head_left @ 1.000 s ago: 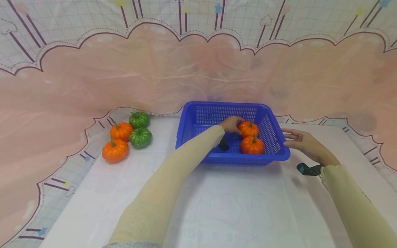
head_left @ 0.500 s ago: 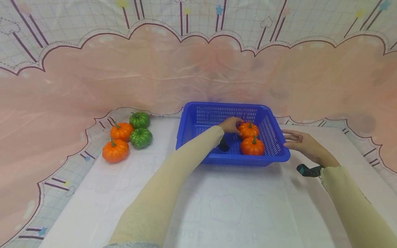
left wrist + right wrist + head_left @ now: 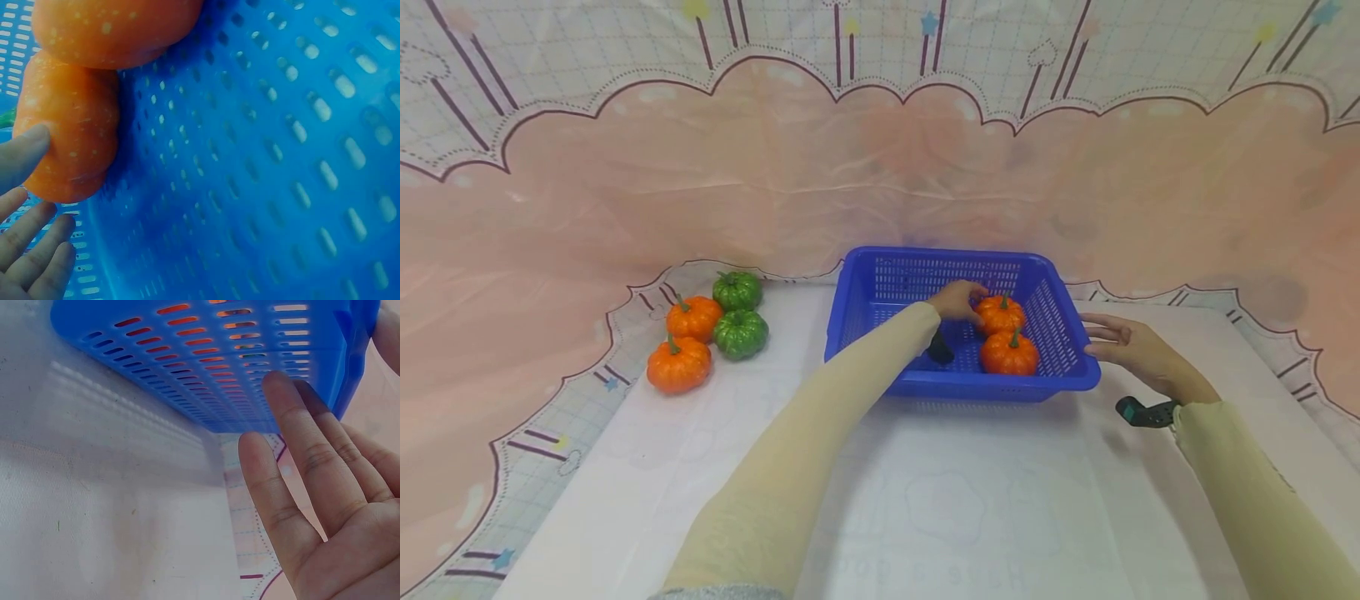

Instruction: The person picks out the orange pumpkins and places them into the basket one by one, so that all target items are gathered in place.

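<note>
A blue slotted plastic basket (image 3: 970, 385) holds two small orange pumpkins at its right end. My left hand (image 3: 957, 301) reaches into it, beside the farther pumpkin (image 3: 1002, 318). In the left wrist view the thumb (image 3: 26, 153) overlaps that pumpkin's side, while the other fingers extend loosely past its end. The nearer pumpkin (image 3: 1011, 356) sits right against the farther one. Outside the basket's right end is my right hand (image 3: 1138, 348). Its fingers (image 3: 319, 456) are stretched along the outer wall, and the thumb is up at the rim.
On the left of the white-covered table (image 3: 925, 483) lie two more orange pumpkins, one nearer (image 3: 679, 367) and one farther (image 3: 694, 320). Beside them are two green pumpkins, one in front (image 3: 741, 335) and one behind (image 3: 737, 291). A patterned pink cloth (image 3: 880, 183) rises behind the basket.
</note>
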{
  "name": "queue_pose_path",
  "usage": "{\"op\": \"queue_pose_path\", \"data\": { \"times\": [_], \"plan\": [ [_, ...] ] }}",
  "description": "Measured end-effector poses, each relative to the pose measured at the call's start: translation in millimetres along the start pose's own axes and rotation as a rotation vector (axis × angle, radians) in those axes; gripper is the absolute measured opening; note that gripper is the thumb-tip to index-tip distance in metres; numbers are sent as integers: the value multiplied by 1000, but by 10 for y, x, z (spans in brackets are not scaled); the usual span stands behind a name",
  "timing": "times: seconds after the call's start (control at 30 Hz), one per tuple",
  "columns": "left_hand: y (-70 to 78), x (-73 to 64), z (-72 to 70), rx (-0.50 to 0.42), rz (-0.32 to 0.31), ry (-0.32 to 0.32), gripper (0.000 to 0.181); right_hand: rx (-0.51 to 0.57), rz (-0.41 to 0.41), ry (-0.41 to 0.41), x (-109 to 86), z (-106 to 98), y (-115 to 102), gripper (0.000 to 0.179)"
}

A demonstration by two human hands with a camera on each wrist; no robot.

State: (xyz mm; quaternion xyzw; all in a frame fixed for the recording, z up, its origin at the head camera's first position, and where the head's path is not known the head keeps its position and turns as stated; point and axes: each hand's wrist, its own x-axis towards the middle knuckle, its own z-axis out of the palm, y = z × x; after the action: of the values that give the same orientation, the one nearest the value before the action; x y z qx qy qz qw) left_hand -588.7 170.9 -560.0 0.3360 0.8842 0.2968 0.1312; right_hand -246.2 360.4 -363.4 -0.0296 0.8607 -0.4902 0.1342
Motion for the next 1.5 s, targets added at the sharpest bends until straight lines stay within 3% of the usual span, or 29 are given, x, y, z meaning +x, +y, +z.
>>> {"op": "queue_pose_path", "data": {
  "times": [0.1, 0.13, 0.17, 0.33, 0.37, 0.4, 0.63, 0.73, 0.87, 1.5],
  "plan": [
    [292, -322, -175, -3, -6, 22, 74, 8, 6, 7, 3, -2, -4, 77],
    [492, -487, -262, 13, -41, 15, 72, 9, 6, 8, 6, -2, -3, 77],
    [555, -555, -304, 6, -51, 10, 72, 11, 6, 8, 8, -2, -4, 77],
    [603, -662, -403, -56, -29, 1, 72, 2, 8, 8, 12, -4, -7, 77],
    [508, -626, -396, -82, 7, 3, 73, -2, 8, 8, 13, -5, -8, 77],
    [549, -681, -428, -91, 13, 4, 72, -7, 9, 9, 14, -5, -10, 77],
    [1490, -1664, -929, -116, -101, -68, 65, -20, 5, 2, 19, -3, -31, 77],
    [1585, -1832, -1015, -130, -77, -82, 65, -22, 5, 1, 18, -2, -28, 76],
    [1616, -1912, -1049, -120, -65, -85, 63, -17, 7, 4, 11, 3, -18, 76],
    [1605, -1969, -1201, -101, -42, -103, 65, -14, 26, 13, 4, 13, -13, 78]
  ]
}}
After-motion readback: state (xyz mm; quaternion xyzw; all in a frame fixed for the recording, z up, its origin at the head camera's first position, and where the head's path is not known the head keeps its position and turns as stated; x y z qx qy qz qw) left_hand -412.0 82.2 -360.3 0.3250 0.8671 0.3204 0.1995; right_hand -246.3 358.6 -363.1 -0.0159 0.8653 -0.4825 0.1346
